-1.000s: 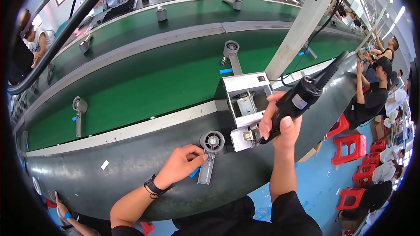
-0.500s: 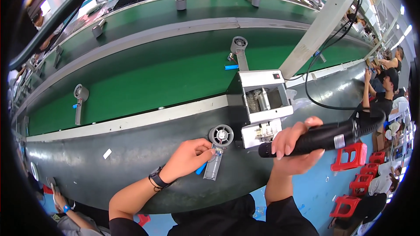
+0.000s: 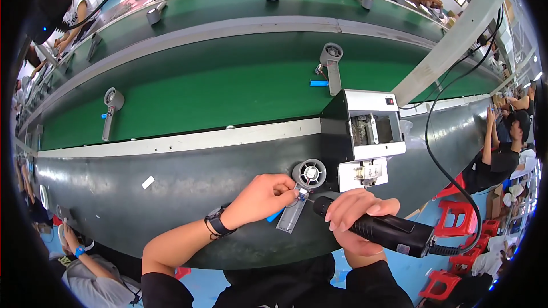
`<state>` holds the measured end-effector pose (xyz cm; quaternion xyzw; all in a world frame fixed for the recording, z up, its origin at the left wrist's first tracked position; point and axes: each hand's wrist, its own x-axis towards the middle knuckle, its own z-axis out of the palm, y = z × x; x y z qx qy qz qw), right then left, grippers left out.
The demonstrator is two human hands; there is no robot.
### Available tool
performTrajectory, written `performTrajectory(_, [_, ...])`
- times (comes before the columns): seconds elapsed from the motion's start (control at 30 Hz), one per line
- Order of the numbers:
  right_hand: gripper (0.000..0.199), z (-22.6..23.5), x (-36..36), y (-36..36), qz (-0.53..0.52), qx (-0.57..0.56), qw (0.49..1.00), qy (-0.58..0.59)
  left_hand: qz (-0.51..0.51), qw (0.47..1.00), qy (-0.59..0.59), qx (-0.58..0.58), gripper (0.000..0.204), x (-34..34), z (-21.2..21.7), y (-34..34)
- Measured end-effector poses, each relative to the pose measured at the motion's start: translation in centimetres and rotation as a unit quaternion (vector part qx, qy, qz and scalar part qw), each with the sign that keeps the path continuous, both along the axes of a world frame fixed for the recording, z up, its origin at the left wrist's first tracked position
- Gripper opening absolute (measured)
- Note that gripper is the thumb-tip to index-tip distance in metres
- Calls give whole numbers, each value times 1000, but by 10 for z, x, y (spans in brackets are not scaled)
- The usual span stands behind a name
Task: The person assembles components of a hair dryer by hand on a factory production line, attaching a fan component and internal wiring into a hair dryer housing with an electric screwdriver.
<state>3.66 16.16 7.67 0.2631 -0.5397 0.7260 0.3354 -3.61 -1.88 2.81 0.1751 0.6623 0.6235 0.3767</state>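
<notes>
On the dark counter (image 3: 103, 194), near the box-shaped machine (image 3: 374, 151), a grey handheld fan (image 3: 311, 173) lay with its open handle (image 3: 291, 218) toward the person, and the left hand (image 3: 264, 198) pinched a small circuit board (image 3: 302, 193) at the handle's upper end, beside a blue cylinder (image 3: 275, 214). The right hand (image 3: 358, 217) was wrapped around a black electric screwdriver (image 3: 399, 232), its bit pointing toward the board; whether they touched could not be told.
</notes>
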Motion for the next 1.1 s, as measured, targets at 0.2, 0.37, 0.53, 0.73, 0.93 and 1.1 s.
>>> performTrajectory(0.2, [62, -8, -4, -3, 11, 28, 1000, 8, -25, 999, -14, -20, 18, -4, 2, -2])
performTrajectory(0.37, [62, -8, -7, -1, 24, 63, 998, 6, 5, 1000, 7, -3, 19, -2, 0, 0])
performTrajectory(0.53, [62, -8, -7, -3, 29, 62, 998, 9, 10, 1000, 14, 2, 19, -1, 1, -1])
performTrajectory(0.73, [61, -13, -10, -1, 50, 70, 996, -1, -18, 999, -2, -28, 17, -4, 4, -1])
performTrajectory(0.93, [61, -15, -11, -7, 60, 71, 996, -16, -20, 998, 47, -35, 15, -1, 2, -3])
performTrajectory(1.1, [58, -13, -12, -13, 50, 57, 996, -46, -23, 997, 66, -42, 14, -1, 9, -5])
